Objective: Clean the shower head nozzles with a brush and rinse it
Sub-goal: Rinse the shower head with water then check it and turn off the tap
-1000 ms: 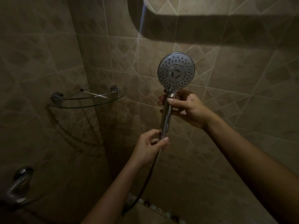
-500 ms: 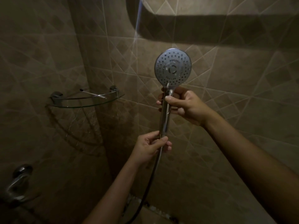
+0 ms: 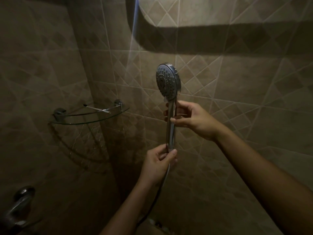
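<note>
Chrome hand shower head (image 3: 167,82), held upright in mid-air before the tiled wall (image 3: 237,99), its nozzle face turned toward the left of my view and seen at an angle. Right hand (image 3: 191,119): thumb across the front of the handle (image 3: 170,129) just below the head, fingers curled behind it, a firm grasp. Left hand (image 3: 159,165): thumb and fingertips pinch the bottom end of the handle, where the flexible hose (image 3: 163,183) joins and drops past the wrist toward the floor. Both hands are thus occupied by the fixture; neither carries a brush. No water leaves the nozzles, and in this dim light I cannot tell whether they are wet, scaled or clean. Left of the head, well apart, a glass corner shelf (image 3: 101,120) bears one thin rod-like item (image 3: 96,108) with a dark tip; it may be the brush, but I cannot confirm that. A metal tap lever (image 3: 20,206) sits at the lower left edge. My reading of progress: the head is in hand and free to turn, which I take as preparation only. Fetching a brush, scrubbing the nozzle face and rinsing all appear to remain, and one hand must let go before any of that.
</note>
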Tool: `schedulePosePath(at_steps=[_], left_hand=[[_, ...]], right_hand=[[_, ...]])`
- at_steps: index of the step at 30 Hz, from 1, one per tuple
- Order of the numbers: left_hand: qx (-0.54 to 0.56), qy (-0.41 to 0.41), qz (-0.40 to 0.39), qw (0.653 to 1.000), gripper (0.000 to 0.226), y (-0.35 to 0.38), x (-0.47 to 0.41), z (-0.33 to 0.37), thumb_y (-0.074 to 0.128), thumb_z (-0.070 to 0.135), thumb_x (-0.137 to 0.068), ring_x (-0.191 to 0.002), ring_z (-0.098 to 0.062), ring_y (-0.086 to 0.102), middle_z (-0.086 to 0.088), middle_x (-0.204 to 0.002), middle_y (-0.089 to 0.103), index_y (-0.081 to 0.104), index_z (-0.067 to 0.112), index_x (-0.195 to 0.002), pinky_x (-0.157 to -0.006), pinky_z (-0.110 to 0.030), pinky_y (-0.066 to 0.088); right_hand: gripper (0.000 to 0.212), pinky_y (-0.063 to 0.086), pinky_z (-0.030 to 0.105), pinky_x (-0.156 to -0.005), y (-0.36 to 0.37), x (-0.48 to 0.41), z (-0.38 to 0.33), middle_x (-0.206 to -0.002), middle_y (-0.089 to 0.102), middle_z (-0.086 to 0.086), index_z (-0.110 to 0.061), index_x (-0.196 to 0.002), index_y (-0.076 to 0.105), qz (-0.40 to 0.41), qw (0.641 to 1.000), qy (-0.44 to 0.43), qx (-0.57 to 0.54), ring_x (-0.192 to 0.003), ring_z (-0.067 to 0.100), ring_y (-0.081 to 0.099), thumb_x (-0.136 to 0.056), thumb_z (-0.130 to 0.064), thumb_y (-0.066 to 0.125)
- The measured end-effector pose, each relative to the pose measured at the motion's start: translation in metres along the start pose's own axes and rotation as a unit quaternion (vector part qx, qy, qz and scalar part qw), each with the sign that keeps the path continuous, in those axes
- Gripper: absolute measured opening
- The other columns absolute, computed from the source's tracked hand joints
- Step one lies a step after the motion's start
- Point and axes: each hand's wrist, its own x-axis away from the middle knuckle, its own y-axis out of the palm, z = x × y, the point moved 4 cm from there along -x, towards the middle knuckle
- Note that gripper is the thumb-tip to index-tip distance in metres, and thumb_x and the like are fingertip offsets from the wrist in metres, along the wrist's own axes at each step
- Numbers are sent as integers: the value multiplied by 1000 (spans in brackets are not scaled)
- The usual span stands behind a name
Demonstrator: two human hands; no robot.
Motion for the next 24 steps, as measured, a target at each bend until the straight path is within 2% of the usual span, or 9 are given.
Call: schedulePosePath(at_steps=[4,6,8,12,14,17,21,23,24], left_hand=[[-58,-7,1,998,12,2,2,-2,63,21,-97,-91,-8,76,1,-95,79,73,18,-104,-85,-34,63],[-94,1,1,996,14,2,3,-4,64,25,-96,-89,-7,76,1,-94,79,73,16,-101,-84,-39,63],[-103,4,-5,995,15,3,4,-5,64,26,-95,-88,-9,76,-1,-93,79,72,14,-100,-83,-42,63],[-77,5,-17,997,12,2,7,0,63,19,-97,-87,-11,76,1,-91,79,74,16,-101,-81,-39,63],[-73,8,-11,997,12,1,7,1,63,18,-96,-87,-11,76,1,-92,79,74,16,-101,-81,-37,63],[-94,9,-5,995,11,0,8,-2,65,20,-95,-89,-12,76,-1,-94,78,74,17,-101,-82,-42,63],[-94,-7,10,996,9,-3,9,-7,68,18,-93,-85,-15,77,-3,-90,79,75,16,-98,-81,-46,63],[-90,-4,8,996,11,-5,10,-5,67,16,-94,-84,-12,76,0,-89,78,75,21,-100,-79,-41,64],[-88,-2,7,996,12,-6,11,-4,66,17,-94,-83,-11,76,1,-89,78,75,22,-101,-78,-38,64]], right_hand=[[39,58,30,-89,1,3,-1,-112,70,10,-13,-120,64,52,995,-13,79,-101,16,70,-83,-9,76],[32,58,23,-76,5,5,0,-98,68,8,-10,-112,65,64,992,-18,103,-84,12,67,-84,-18,78],[30,57,23,-72,6,6,2,-92,65,13,-8,-105,65,71,990,-21,117,-78,16,64,-84,-24,78],[27,56,41,-96,5,9,7,-113,67,23,-2,-114,64,35,998,-3,56,-108,32,68,-91,-15,70],[28,56,39,-97,7,11,6,-118,69,21,-4,-118,63,19,999,4,42,-111,29,68,-91,-8,69],[30,57,35,-87,8,10,5,-110,68,23,-6,-110,65,59,991,7,118,-96,24,69,-85,-17,77],[40,55,17,-72,17,11,5,-104,70,4,-19,-117,64,81,985,-4,155,-90,5,68,-82,-30,79],[39,52,12,-74,19,13,6,-110,69,-1,-22,-122,62,63,986,1,153,-96,-1,66,-86,-30,75],[39,53,16,-81,18,14,9,-116,68,-2,-22,-125,61,48,989,14,138,-102,0,66,-88,-28,73]])
